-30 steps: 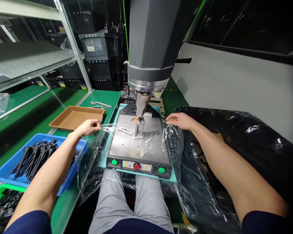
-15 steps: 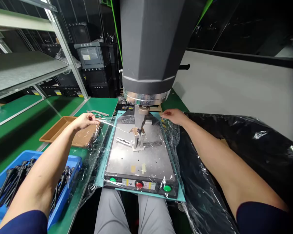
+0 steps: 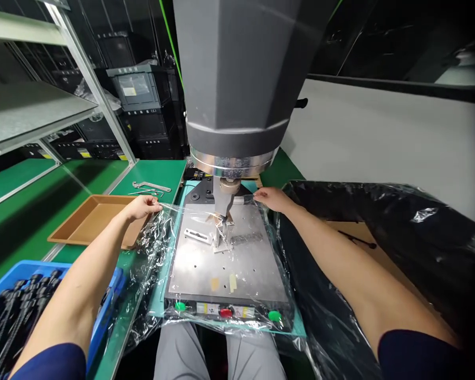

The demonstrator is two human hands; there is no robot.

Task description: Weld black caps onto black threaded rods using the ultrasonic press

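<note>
A clear plastic bag is stretched between my hands, over the metal plate of the machine base. My left hand pinches its edge on the left, above the brown tray. On the right, my right hand grips the other side with closed fingers. Beneath the film, a small fixture stands on the plate under the machine's tool tip. The front of the base carries two green buttons and a red one. Film partly blurs the fixture's details.
The big grey machine head hangs in the middle. At left are a brown tray, wrenches and a blue bin of black cable-like parts. A box lined with black plastic stands right; dark crates are stacked behind.
Both hands have come slightly nearer and lower, drawing the plastic bag's edge toward me over the base. The view has shifted a little, showing more of the box's inside at right.
</note>
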